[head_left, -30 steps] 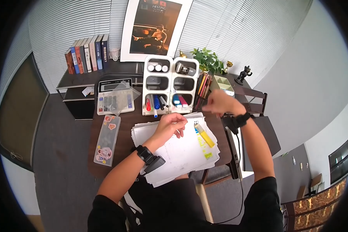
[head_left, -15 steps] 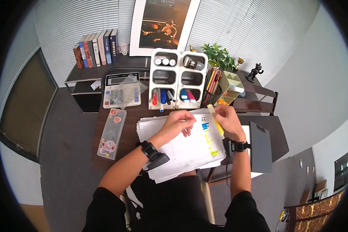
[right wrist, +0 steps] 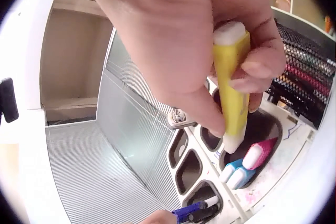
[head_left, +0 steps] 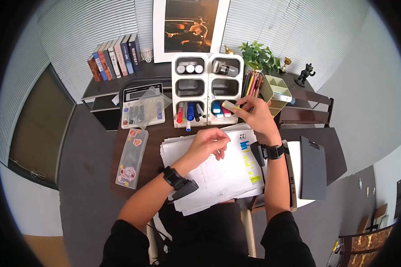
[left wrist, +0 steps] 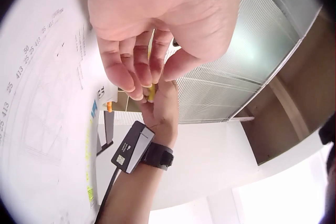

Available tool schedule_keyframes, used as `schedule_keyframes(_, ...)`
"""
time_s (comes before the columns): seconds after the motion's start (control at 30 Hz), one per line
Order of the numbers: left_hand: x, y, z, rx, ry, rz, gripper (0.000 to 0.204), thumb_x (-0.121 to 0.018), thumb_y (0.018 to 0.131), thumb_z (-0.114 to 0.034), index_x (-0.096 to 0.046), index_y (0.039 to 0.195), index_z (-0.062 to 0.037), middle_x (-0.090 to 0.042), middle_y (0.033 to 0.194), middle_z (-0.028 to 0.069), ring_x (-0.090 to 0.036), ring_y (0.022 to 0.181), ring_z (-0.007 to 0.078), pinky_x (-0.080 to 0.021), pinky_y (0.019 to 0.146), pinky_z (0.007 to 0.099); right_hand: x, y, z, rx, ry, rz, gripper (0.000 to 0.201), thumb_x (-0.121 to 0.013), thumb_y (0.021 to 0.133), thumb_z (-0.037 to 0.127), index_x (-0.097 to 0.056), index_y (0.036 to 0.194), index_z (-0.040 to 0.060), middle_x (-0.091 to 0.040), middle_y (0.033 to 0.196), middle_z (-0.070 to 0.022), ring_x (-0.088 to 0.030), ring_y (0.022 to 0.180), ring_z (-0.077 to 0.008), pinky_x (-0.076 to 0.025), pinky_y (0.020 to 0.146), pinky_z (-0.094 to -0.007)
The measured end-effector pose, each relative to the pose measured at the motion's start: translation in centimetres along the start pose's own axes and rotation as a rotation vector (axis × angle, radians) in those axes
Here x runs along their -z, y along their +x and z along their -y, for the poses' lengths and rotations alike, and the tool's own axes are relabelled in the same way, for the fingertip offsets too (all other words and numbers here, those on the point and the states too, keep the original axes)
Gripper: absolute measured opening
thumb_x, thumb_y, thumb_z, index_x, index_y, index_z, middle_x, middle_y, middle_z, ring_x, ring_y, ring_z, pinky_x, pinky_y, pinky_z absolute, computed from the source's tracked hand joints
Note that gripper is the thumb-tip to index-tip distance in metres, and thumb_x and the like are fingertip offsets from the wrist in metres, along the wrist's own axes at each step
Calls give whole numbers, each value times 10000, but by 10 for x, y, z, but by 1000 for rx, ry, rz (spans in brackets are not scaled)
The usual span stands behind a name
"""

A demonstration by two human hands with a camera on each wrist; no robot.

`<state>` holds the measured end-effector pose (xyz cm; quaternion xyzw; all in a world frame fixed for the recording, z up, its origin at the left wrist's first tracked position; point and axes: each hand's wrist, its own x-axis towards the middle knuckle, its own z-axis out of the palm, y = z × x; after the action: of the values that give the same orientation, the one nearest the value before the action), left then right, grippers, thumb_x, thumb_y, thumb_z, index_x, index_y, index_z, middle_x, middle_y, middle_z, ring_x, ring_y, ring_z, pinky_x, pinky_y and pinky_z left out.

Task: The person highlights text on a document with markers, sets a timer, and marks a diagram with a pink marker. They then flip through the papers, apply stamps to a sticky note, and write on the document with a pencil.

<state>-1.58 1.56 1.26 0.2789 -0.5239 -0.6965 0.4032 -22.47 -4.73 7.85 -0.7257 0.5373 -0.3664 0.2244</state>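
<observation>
The right hand (head_left: 259, 116) pinches a yellow highlighter (right wrist: 231, 77) between thumb and fingers. Its white end points at the lower right compartment of the white organizer (head_left: 208, 91), where blue highlighters (right wrist: 237, 173) and a pink one (right wrist: 261, 153) lie. Over the stack of papers (head_left: 209, 178) hovers or rests the left hand (head_left: 206, 147), fingers loosely curled with nothing visible in them; the left wrist view (left wrist: 163, 19) shows the same relaxed fingers. Blue and yellow highlighter marks run down the top sheet's right side.
Left of the papers lie a sticker-covered pencil case (head_left: 132, 158) and a calculator (head_left: 142, 109) under clear plastic. A mesh cup of pencils (head_left: 252, 84) and a green divided box (head_left: 278, 87) stand right of the organizer. A dark clipboard (head_left: 313, 167) lies at the right.
The right hand came to the papers, picked up the yellow highlighter and lifted it away from the sheet to the organizer. The left hand has stayed over the papers.
</observation>
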Motion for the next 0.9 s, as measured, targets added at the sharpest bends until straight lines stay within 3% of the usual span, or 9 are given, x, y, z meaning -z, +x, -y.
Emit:
schedule_keyframes(0.2, -6, -4, -1, 5, -28, 42, 166, -619, 988, -157, -627, 1029, 4, -640, 800, 64, -648, 670, 146, -520, 580, 281, -9, -8, -20, 115, 142, -50, 225, -786, 794, 42, -667, 978, -4, -697, 952, -99, -657, 819, -130, -537, 679, -291)
schedule_keyframes(0.33, -6, -3, -5, 3, -14, 48, 152, -619, 987, -142, -628, 1030, 4, -642, 798, 68, -645, 667, 151, -517, 578, 280, -9, -11, -10, 213, 451, 84, 237, -629, 841, -100, -679, 1062, -33, -693, 1104, -106, -705, 948, -178, -578, 865, -280)
schedule_keyframes(0.47, -6, -5, -5, -8, -45, 32, 139, -616, 989, -118, -624, 1033, 13, -641, 787, 80, -641, 662, 173, -512, 575, 292, -11, -9, -19, 245, 424, -68, 253, -590, 868, -62, -696, 1098, -56, -740, 1007, -108, -706, 824, -140, -576, 776, -257)
schedule_keyframes(0.57, -5, -10, -8, -182, 0, 76, 121, -591, 996, -91, -613, 1022, 24, -636, 791, 114, -638, 660, 210, -512, 567, 318, -9, -7, -33, 123, 497, -291, 200, -590, 875, -40, -714, 1031, -46, -740, 882, -92, -680, 682, -117, -552, 639, -243)
schedule_keyframes(0.67, -9, -17, -26, -477, 64, 5, 95, -586, 989, -38, -608, 1023, 49, -635, 860, 138, -649, 676, 198, -526, 595, 297, -8, -8, -40, 283, 310, -468, 143, -609, 863, -19, -718, 956, -28, -710, 759, -94, -643, 561, -127, -498, 529, -260)
schedule_keyframes(0.73, 5, -20, -32, -664, 369, -187, 60, -610, 960, 21, -626, 1010, 50, -634, 947, 154, -656, 701, 193, -546, 633, 291, -2, -11, -37, 387, 235, -518, 108, -623, 843, -16, -714, 900, -11, -685, 719, -120, -637, 531, -169, -480, 509, -295)
schedule_keyframes(0.8, 16, -29, -52, -643, 768, -424, 244, -699, 904, 0, -631, 1138, 10, -650, 996, 152, -663, 819, 244, -562, 689, 325, 0, -11, -37, 417, 255, -545, 86, -629, 821, -15, -700, 867, 3, -677, 708, -124, -641, 539, -209, -480, 509, -312)
schedule_keyframes(0.83, 21, -34, -67, -633, 790, -408, 244, -699, 904, 0, -631, 1138, 10, -650, 996, 152, -663, 819, 244, -562, 689, 325, 0, -10, -39, 430, 232, -560, 80, -633, 814, -11, -696, 859, 7, -675, 708, -126, -643, 547, -231, -486, 515, -326)
schedule_keyframes(0.9, 26, -40, -92, -639, 1631, -305, 537, -787, 802, 5, -596, 1302, -45, -620, 1172, 124, -638, 989, 247, -560, 774, 325, 1, -10, -41, 438, 224, -584, 73, -637, 806, -7, -692, 851, 10, -673, 708, -129, -645, 555, -252, -491, 522, -339)
